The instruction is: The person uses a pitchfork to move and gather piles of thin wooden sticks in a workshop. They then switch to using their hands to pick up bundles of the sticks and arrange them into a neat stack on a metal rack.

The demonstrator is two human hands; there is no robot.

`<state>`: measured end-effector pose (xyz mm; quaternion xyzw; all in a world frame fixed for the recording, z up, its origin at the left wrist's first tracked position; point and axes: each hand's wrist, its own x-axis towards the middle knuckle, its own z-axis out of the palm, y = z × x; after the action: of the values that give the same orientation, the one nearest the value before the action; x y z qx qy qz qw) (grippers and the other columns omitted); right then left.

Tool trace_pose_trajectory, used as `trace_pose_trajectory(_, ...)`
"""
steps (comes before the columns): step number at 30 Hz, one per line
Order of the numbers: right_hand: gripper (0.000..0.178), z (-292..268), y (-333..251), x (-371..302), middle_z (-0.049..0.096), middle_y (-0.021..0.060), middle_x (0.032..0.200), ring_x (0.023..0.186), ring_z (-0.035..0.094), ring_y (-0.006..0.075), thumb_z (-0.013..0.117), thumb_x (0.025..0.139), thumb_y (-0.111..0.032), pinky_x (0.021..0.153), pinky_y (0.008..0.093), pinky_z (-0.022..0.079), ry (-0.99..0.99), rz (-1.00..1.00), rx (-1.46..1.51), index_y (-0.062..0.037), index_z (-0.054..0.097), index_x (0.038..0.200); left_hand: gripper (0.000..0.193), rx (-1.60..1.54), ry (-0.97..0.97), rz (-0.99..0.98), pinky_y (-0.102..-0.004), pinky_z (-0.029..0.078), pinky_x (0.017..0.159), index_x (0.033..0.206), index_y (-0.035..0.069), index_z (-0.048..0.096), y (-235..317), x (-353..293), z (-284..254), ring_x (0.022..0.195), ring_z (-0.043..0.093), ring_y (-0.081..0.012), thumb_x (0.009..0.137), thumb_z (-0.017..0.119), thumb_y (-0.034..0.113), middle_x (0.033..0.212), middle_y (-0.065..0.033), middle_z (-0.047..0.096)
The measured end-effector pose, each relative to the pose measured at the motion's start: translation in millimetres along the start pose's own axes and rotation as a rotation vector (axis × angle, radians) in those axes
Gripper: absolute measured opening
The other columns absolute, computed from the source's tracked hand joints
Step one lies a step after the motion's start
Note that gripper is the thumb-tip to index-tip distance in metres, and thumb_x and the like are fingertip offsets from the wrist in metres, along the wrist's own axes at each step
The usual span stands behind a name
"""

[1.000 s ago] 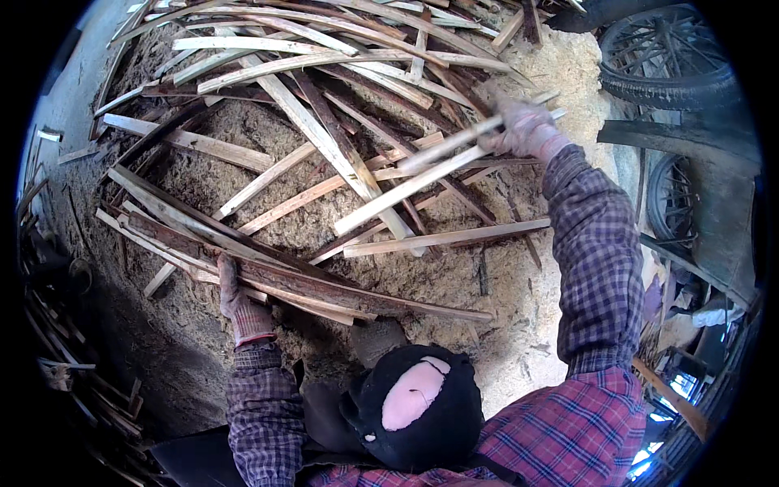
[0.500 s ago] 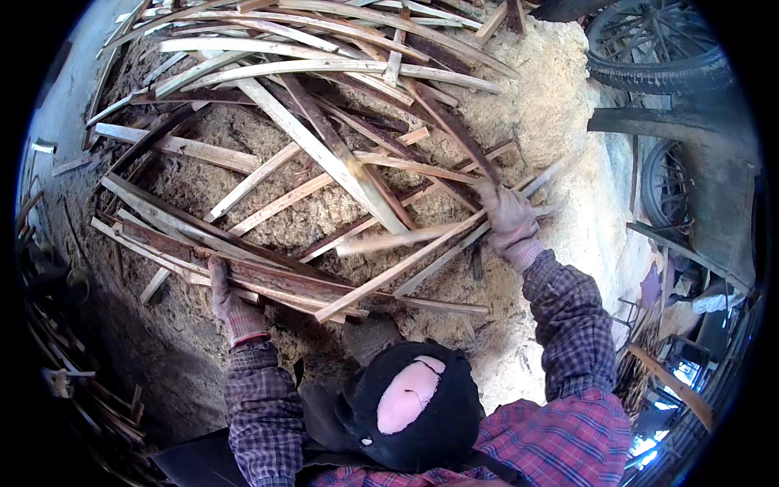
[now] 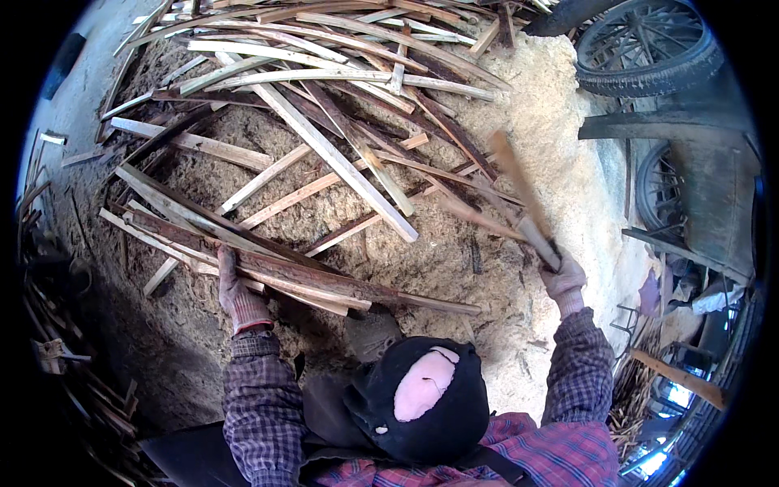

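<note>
My left hand, in a dirty glove, is closed round a bundle of long wooden strips, some with dark bark, at the near left of the pile. To the right, my gloved right hand grips the near end of wooden sticks. Their far ends point up and away and are smeared by motion, so I cannot tell how many there are. Between the two hands lies sawdust. A pale strip slants across the middle of the pile.
More curved strips lie heaped on the sawdust at the far side. A spoked wheel and a cart-like frame stand at the right. My bent knee in dark cloth, with a pink patch, is close in front. Other wood lies at the left edge.
My right hand has moved right and toward me, and the sticks in it have swung away from the left bundle's near end. My left hand stays on its bundle.
</note>
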<state>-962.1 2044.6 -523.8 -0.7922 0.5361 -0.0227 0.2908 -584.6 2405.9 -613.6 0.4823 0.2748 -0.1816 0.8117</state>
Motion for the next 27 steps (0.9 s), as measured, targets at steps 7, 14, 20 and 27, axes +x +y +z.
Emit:
trace_pose_trajectory(7, 0.038, 8.1, -175.9, 54.5, 0.064, 0.0076, 0.088, 0.071, 0.063, 0.0142, 0.067, 0.078, -0.026, 0.065, 0.0277, 0.05, 0.213, -0.37, 0.262, -0.0028, 0.056, 0.106, 0.046, -0.022, 0.015, 0.054, -0.0311, 0.046, 0.085, 0.113, 0.0, 0.056, -1.0, 6.9, -4.5, 0.093, 0.058, -0.0187, 0.08, 0.068, 0.03, 0.103, -0.007, 0.061)
trace_pose_trajectory(14, 0.05, 22.6, -371.0, 174.7, 0.064, 0.0164, 0.095, 0.092, 0.061, 0.031, 0.064, 0.072, -0.041, 0.083, 0.0365, 0.046, 0.157, -0.646, 0.02, -0.0096, 0.055, 0.11, 0.044, -0.118, 0.067, -0.072, -0.0362, 0.047, 0.084, 0.111, 0.001, 0.057, -8.4, 7.8, -3.0, 0.089, 0.059, -0.022, 0.077, 0.072, 0.025, 0.101, -0.0075, 0.061)
trace_pose_trajectory(20, 0.085, 126.7, -387.7, 273.3, 0.047, 0.0176, 0.129, 0.118, 0.046, 0.0281, 0.065, 0.072, -0.053, 0.099, 0.0367, 0.036, -0.062, -0.654, -0.319, -0.0104, 0.031, 0.137, 0.046, -0.008, 0.189, -0.023, -0.0306, 0.049, 0.079, 0.11, 0.002, 0.058, -14.9, 0.2, 34.2, 0.086, 0.06, -0.0179, 0.074, 0.074, 0.025, 0.097, -0.0053, 0.063)
trace_pose_trajectory(27, 0.073, 183.8, -354.6, 353.3, 0.048, 0.0139, 0.125, 0.103, 0.052, 0.0241, 0.046, 0.084, -0.054, 0.09, 0.037, 0.039, -0.372, -0.486, -0.775, -0.0116, 0.025, 0.139, 0.048, -0.005, 0.156, 0.041, -0.0308, 0.049, 0.08, 0.118, 0.002, 0.05, -1.8, -7.5, 61.3, 0.089, 0.058, -0.0179, 0.078, 0.069, 0.018, 0.102, -0.0064, 0.059)
